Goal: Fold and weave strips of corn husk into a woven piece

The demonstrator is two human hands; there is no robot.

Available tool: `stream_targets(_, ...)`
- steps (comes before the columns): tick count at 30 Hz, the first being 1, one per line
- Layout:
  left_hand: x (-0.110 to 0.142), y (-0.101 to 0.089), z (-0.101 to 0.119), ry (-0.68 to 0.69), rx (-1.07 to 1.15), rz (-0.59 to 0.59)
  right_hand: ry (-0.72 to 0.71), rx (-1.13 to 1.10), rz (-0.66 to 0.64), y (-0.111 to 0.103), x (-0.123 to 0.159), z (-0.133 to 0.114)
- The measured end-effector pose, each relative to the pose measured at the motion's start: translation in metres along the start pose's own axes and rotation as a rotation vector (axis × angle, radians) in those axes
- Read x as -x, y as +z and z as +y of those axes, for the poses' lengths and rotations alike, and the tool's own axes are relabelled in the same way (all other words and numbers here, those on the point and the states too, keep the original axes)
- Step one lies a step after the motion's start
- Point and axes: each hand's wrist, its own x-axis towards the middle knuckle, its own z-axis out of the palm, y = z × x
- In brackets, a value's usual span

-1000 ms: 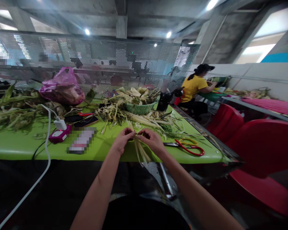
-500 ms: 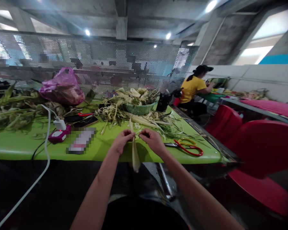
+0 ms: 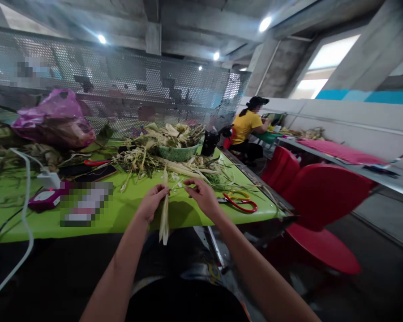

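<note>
My left hand (image 3: 153,200) pinches a dry corn husk (image 3: 165,214) between thumb and forefinger. The husk hangs upright, its pale lower end reaching below the table's front edge and its narrow tip standing above my fingers. To its right, my right hand (image 3: 202,197) is closed in a loose pinch on a thin pale strand (image 3: 177,186) that runs across to the husk. Red-handled scissors (image 3: 244,205) lie beside my right wrist, next to a yellow-handled pair (image 3: 240,195). Behind my hands stands a green basket (image 3: 177,153) heaped with dry husks (image 3: 174,133).
On the green table (image 3: 127,214), a phone (image 3: 87,203), a purple device (image 3: 43,199) and a white cable (image 3: 28,214) lie left. A purple plastic bag (image 3: 55,123) sits behind them. Red chairs (image 3: 325,192) stand right; a person in yellow (image 3: 246,125) sits farther off.
The view has swung right, so the table's things appear farther left. My hands are slightly farther apart, and the hanging husk now shows spread strips at its lower end.
</note>
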Motion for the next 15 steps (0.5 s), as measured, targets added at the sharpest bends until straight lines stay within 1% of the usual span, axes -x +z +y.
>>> stream_targets(2,-0.002,-0.002,-0.001,0.009,0.030,0.051,0.031,0.076,0.023,-0.024,0.010,0.012)
stream_targets(4,-0.004,-0.004,-0.002,0.014,0.069,0.090,0.068,0.179,0.027,-0.054,0.024,0.029)
stream_targets(6,-0.005,-0.005,-0.003,0.015,0.112,0.116,0.108,0.290,-0.006,-0.083,0.038,0.049)
stream_targets(8,-0.005,-0.005,-0.003,0.017,0.155,0.136,0.142,0.389,-0.055,-0.106,0.049,0.066)
stream_targets(11,-0.005,-0.005,-0.002,0.022,0.210,0.159,0.154,0.469,-0.156,-0.126,0.058,0.082)
stream_targets(15,-0.004,-0.006,-0.001,0.035,0.255,0.177,0.127,0.500,-0.285,-0.132,0.050,0.088)
